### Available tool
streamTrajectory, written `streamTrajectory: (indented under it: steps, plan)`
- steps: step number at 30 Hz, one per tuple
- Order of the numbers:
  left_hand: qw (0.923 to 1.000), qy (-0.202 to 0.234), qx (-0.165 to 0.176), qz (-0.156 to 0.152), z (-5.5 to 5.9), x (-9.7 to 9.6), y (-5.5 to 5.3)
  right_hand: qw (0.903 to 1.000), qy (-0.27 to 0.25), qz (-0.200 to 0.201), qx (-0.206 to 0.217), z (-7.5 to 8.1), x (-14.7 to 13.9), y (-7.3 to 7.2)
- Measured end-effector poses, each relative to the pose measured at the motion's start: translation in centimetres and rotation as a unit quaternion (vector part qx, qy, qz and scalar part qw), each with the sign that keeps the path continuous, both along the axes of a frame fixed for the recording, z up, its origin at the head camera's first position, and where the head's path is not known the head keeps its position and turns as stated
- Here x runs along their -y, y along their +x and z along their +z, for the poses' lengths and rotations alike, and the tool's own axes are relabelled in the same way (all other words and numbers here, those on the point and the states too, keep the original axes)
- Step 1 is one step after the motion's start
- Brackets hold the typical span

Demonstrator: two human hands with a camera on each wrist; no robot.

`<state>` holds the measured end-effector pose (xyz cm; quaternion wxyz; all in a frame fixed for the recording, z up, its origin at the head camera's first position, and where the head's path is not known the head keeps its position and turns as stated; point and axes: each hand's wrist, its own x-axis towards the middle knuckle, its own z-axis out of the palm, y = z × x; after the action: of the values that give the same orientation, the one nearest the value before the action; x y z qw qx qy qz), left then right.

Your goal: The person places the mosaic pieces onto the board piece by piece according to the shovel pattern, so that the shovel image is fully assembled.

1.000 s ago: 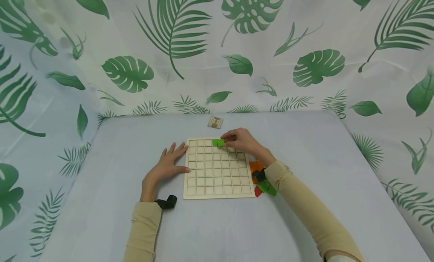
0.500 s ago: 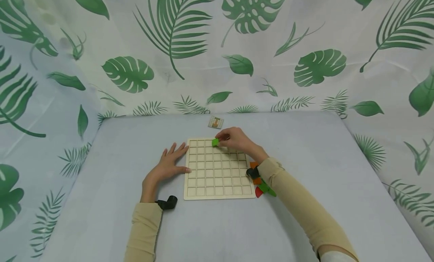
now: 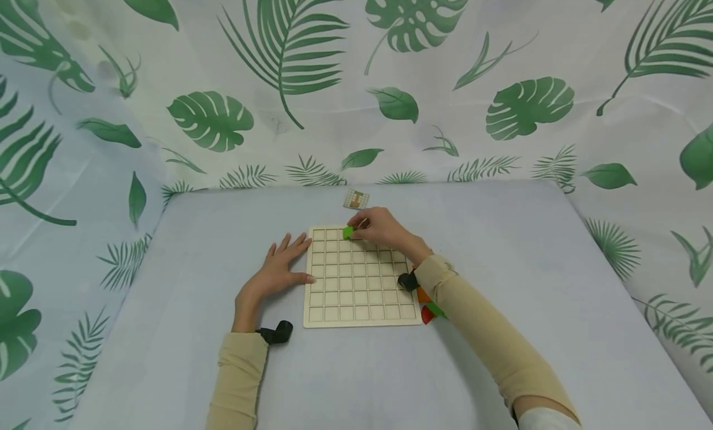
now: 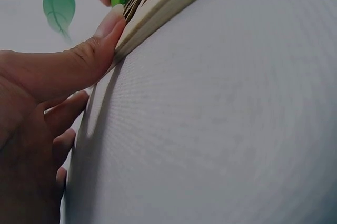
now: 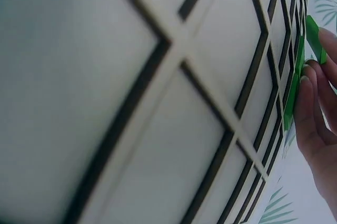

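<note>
A pale wooden board (image 3: 346, 286) with a grid of square cells lies on the table. At its far edge my right hand (image 3: 384, 227) pinches a small green tile (image 3: 348, 232). In the right wrist view this tile (image 5: 315, 39) is tilted between the fingertips, over more green (image 5: 293, 95) lying in the board's cells; how many pieces that is, I cannot tell. My left hand (image 3: 276, 271) rests at the board's left edge with fingers spread. Its thumb (image 4: 79, 66) touches the rim in the left wrist view.
Beyond the board lies a small patterned card (image 3: 356, 199). Orange pieces (image 3: 424, 295), a red piece (image 3: 427, 315) and green pieces (image 3: 436, 309) lie by the board's right edge, partly hidden under my right forearm. A leaf-printed cloth (image 3: 323, 127) stands behind the table.
My right hand has moved left along the board's far row with the green tile. More of the loose pieces are now covered by the forearm. The left hand has stayed in place.
</note>
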<state>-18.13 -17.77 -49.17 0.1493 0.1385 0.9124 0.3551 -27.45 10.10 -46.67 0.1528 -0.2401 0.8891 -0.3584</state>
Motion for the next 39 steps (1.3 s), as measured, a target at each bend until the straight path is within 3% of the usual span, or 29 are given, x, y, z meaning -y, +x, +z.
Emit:
streamTrajectory:
  steps: [22,39]
  plan:
    - [0.9999,-0.014,0.003,0.004,0.1,-0.3,-0.1,0.9984,0.051,0.009,-0.021,0.4,1.6,0.0]
    - [1.0,-0.009,0.003,0.002,0.3,-0.2,0.1,0.9916,0.087,0.043,-0.086,-0.2,1.5,0.1]
